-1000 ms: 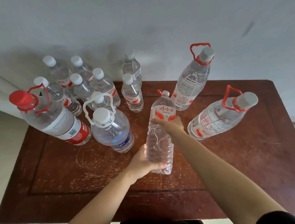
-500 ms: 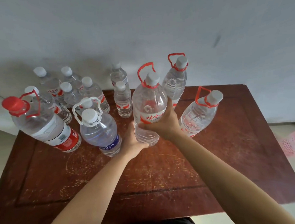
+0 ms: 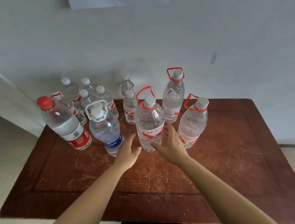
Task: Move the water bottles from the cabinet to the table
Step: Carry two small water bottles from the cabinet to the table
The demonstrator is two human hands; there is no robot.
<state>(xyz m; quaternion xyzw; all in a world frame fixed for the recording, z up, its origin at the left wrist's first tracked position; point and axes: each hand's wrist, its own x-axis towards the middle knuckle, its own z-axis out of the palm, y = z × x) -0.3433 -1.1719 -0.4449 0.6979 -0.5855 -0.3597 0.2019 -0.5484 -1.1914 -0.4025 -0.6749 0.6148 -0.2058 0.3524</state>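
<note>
Flanking the clear red-handled plastic bottle point(image 3: 150, 127), upright on the brown wooden table point(image 3: 230, 159); my left hand point(image 3: 128, 151) and right hand point(image 3: 170, 144) hover open, guarding against tipping.

Small bottles point(image 3: 107, 100) cluster far left on the table point(image 3: 230, 159), large bottles point(image 3: 150, 125) stand before and right of them.

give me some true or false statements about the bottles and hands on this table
1. The middle bottle stands upright on the table. True.
2. The left hand grips the middle bottle. False: it is open beside it.
3. The blue-label bottle has a red handle. False: its handle is white.
4. The right hand holds nothing. True.
5. The red-cap bottle is the leftmost large bottle. True.
</note>
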